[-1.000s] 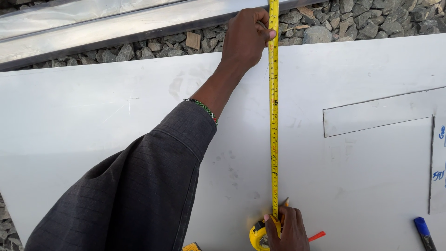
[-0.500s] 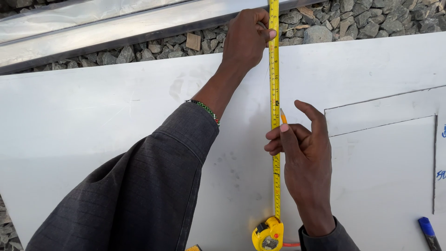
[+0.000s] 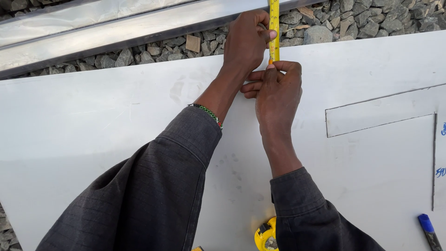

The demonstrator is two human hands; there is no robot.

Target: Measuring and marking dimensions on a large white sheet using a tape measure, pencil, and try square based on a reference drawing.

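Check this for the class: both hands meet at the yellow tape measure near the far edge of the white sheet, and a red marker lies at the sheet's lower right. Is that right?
Not quite: the marker is blue, not red, as the head view shows. The rest holds: the left hand and right hand meet at the yellow tape measure near the far edge of the white sheet.

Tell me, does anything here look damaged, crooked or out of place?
Nothing stands out. The tape runs straight across the white sheet, pinned by the left hand, with the right hand just below it. The sheet bears only faint smudges and drawn lines.
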